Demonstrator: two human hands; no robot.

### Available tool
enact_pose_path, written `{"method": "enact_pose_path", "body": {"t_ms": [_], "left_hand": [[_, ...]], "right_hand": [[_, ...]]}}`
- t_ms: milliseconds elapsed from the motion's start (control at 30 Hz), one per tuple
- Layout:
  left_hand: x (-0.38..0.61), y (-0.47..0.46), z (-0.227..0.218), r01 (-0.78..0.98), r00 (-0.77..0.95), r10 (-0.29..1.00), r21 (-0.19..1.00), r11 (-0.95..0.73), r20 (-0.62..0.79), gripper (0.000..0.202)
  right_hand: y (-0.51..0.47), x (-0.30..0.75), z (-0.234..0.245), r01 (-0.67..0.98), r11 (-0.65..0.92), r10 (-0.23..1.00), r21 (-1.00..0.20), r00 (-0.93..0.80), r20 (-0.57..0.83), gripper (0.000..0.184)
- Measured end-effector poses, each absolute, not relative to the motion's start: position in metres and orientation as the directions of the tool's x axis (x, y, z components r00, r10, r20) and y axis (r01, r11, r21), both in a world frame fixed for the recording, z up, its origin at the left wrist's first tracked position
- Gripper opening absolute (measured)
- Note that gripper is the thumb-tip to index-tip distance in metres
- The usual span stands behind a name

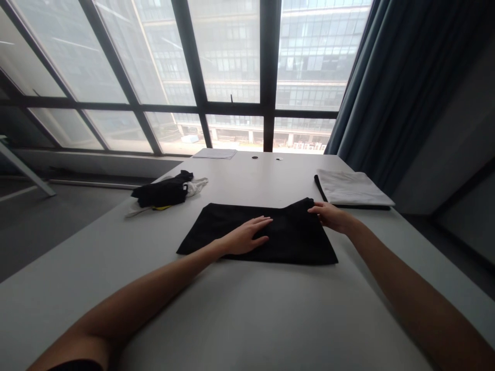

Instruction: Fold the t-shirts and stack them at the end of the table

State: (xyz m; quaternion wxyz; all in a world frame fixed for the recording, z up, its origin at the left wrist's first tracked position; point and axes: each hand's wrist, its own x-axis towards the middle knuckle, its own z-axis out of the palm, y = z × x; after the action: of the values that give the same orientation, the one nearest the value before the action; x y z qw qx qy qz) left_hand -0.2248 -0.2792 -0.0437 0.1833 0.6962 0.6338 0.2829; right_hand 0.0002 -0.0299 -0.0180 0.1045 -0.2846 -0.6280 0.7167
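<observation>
A black folded cloth (290, 245), perhaps a garment, lies in front of me on the white table (263, 319). My left hand (247, 236) rests flat on its middle, fingers stretched out and the thumb apart. At the far right corner, my right hand (332, 216) pinches the cloth's edge between thumb and fingers. That corner is lifted and a little bunched, while the rest lies flat. Some fingers of the right hand are hidden behind the thumb and the cloth.
A crumpled heap of black and white cloths (164, 190) lies at the left edge. Folded white cloth (351, 188) sits over black cloth at the right. Papers (214, 153) lie at the far end, near two round table holes. A dark curtain (402, 93) hangs right of the windows.
</observation>
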Motion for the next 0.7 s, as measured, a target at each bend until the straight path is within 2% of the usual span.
{"method": "enact_pose_path", "body": {"t_ms": [67,133,233,300,400,533,600,700], "left_hand": [[-0.217,-0.273,-0.041,0.581,-0.019,0.977,0.798,-0.162,0.213,0.063],[-0.208,-0.267,-0.041,0.317,-0.062,0.977,0.932,-0.174,0.203,0.064],[-0.200,-0.261,-0.048,-0.039,-0.112,0.985,0.990,-0.135,0.129,0.068],[-0.199,-0.260,-0.055,-0.164,-0.173,0.982,0.981,-0.105,0.076,0.072],[-0.201,-0.261,-0.063,-0.232,-0.265,0.964,0.969,-0.087,0.024,0.085],[-0.203,-0.262,-0.067,-0.263,-0.341,0.940,0.960,-0.093,-0.003,0.114],[-0.203,-0.262,-0.066,-0.234,-0.342,0.939,0.966,-0.107,0.021,0.119],[-0.202,-0.264,-0.063,-0.181,-0.315,0.946,0.973,-0.143,0.081,0.111]], "right_hand": [[-0.046,-0.011,-0.009,0.152,-0.232,0.494,-0.961,-0.832,-0.251,0.015],[-0.064,-0.026,-0.004,0.104,-0.265,0.493,-0.958,-0.840,-0.228,0.013],[-0.089,-0.051,-0.005,0.053,-0.305,0.502,-0.951,-0.839,-0.208,0.012],[-0.104,-0.066,-0.013,0.031,-0.340,0.494,-0.940,-0.844,-0.207,0.011],[-0.120,-0.077,-0.026,-0.046,-0.400,0.473,-0.915,-0.866,-0.163,0.010],[-0.128,-0.073,-0.034,-0.141,-0.428,0.426,-0.893,-0.902,-0.062,0.024],[-0.126,-0.068,-0.036,-0.174,-0.375,0.437,-0.911,-0.899,-0.009,0.029],[-0.118,-0.058,-0.041,-0.233,-0.166,0.578,-0.958,-0.810,0.097,0.031]]}}
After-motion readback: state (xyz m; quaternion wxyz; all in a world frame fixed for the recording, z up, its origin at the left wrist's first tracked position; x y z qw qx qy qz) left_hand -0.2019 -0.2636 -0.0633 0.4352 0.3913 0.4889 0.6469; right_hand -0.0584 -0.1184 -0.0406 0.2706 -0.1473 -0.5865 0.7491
